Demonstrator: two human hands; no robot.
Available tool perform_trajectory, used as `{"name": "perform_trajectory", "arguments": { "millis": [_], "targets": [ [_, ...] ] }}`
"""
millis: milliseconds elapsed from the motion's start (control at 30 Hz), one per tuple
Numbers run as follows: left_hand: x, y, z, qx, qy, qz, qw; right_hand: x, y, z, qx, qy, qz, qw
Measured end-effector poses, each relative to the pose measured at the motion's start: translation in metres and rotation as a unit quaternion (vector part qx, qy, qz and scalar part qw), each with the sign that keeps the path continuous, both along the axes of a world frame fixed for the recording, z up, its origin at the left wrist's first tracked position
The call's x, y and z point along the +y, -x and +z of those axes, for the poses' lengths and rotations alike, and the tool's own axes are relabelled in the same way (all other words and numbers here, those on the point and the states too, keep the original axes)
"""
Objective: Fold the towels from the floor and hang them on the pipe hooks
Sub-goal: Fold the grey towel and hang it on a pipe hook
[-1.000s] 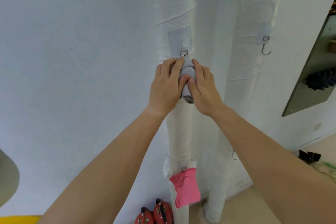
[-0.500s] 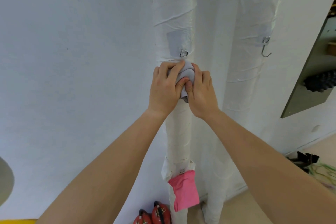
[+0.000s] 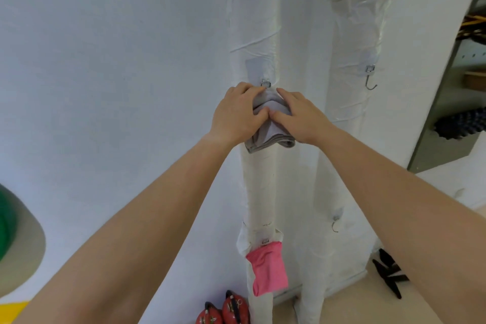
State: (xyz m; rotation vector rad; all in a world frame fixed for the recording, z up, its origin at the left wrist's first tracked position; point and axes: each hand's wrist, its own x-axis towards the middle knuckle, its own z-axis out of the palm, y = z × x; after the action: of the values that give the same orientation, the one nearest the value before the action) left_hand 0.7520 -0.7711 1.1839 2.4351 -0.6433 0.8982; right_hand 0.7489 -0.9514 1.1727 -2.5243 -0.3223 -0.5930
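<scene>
A folded grey towel [image 3: 268, 137] hangs against the left white pipe [image 3: 259, 181], just under a metal hook mount [image 3: 266, 84]. My left hand [image 3: 238, 114] grips its left side and my right hand [image 3: 299, 116] presses on its right side, thumbs touching. The hook itself is hidden behind the towel and fingers. Lower on the same pipe a pink towel [image 3: 268, 268] hangs from another hook. The right pipe [image 3: 349, 139] carries two bare hooks, one high [image 3: 370, 79] and one low [image 3: 335, 223].
Red kettlebells [image 3: 228, 309] stand on the floor at the pipe's foot. A black object [image 3: 390, 272] lies on the floor at right. A grey shelf [image 3: 455, 81] holding dark items is at far right. A green and yellow shape [image 3: 10, 231] shows at the left edge.
The grey towel has opened out lower and wider beneath my hands, its folded edge now hanging below them. My hands spread slightly apart on it.
</scene>
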Motion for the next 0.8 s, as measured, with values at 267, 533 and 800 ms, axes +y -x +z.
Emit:
{"name": "perform_trajectory", "arguments": {
  "millis": [267, 533, 800],
  "targets": [
    [0.013, 0.006, 0.006, 0.032, -0.014, 0.022, 0.999, 0.000, 0.012, 0.016, -0.001, 0.014, -0.028, 1.000],
    [0.041, 0.024, 0.014, 0.079, -0.043, 0.050, 0.995, 0.009, 0.045, 0.027, 0.013, 0.055, -0.063, 0.996],
    [0.089, 0.068, -0.002, 0.142, -0.086, 0.068, 0.984, 0.051, 0.112, 0.024, -0.024, 0.146, -0.146, 0.978]
  ]
}}
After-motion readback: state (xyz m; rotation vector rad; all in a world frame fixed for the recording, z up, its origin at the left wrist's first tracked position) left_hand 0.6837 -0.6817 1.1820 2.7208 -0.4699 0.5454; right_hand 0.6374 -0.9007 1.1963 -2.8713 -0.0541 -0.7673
